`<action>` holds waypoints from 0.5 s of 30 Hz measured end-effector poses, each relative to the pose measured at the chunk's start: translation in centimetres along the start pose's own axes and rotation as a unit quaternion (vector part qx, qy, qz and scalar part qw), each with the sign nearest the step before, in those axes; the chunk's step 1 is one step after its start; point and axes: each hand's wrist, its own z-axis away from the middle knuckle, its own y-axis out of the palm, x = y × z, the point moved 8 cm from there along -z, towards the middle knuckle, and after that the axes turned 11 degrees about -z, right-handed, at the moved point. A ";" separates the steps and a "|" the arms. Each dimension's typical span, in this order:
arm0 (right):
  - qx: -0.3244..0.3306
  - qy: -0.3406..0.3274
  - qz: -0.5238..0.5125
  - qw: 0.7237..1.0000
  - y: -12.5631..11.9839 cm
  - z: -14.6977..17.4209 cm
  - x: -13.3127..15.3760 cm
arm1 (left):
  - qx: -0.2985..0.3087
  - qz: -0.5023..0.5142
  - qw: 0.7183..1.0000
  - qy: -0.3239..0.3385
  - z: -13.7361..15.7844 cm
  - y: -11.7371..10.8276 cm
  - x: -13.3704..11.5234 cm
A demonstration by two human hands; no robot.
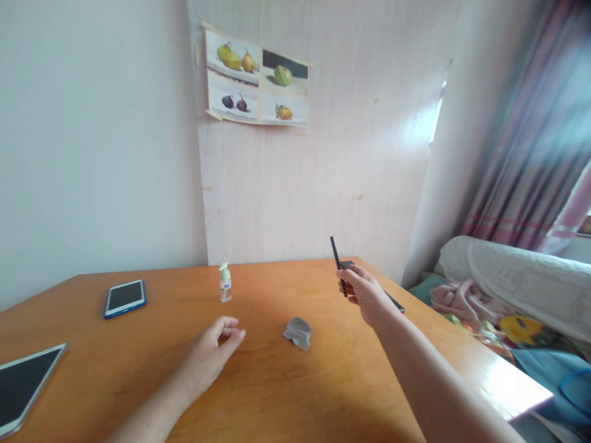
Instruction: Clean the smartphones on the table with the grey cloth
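My right hand (362, 292) is closed around a slim black pen-like stick (335, 253), held nearly upright above the right side of the table. Behind that hand and wrist lies a dark flat object (394, 301), mostly hidden, so I cannot tell its kind. My left hand (217, 344) is over the table at centre left, with its fingers loosely bent, the thumb apart and nothing in it. Between the two hands lies a crumpled grey cloth (299, 333), touched by neither. A small clear pump bottle (225, 286) with a pale green top stands upright beyond my left hand.
On the wooden table (277, 394), a tablet in a blue case (125, 298) lies at the back left and a larger white-edged tablet (28, 384) at the near left. Fruit pictures (257, 80) hang on the wall. Right of the table are bedding (512, 277) and a curtain (512, 141).
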 end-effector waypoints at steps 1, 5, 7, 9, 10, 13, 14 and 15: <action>-0.017 -0.001 0.004 1.000 -1.4 -0.5 -0.3 | -0.001 -0.002 1.000 -0.001 0.0 0.0 0.1; -0.104 0.010 0.039 0.994 -7.2 -1.9 -1.4 | -0.008 -0.016 1.000 0.007 -0.4 0.2 0.7; -0.151 0.017 0.070 0.986 -9.9 -2.4 -1.9 | -0.005 -0.034 0.999 0.009 -0.7 0.4 1.1; -0.190 0.021 0.100 0.976 -12.1 -2.7 -2.5 | 0.000 -0.048 0.999 0.008 -0.9 0.6 1.4; -0.205 0.023 0.112 0.972 -13.0 -2.9 -2.7 | 0.002 -0.053 0.999 0.009 -0.9 0.6 1.4; -0.231 0.031 0.136 0.963 -14.9 -3.3 -3.8 | 0.004 -0.060 0.998 0.008 -1.0 0.6 1.3; -0.235 0.035 0.140 0.961 -15.3 -3.4 -4.2 | 0.007 -0.062 0.998 0.007 -0.9 0.6 1.3; -0.239 0.039 0.143 0.960 -15.6 -3.5 -4.7 | 0.008 -0.066 0.998 0.007 -0.9 0.6 1.2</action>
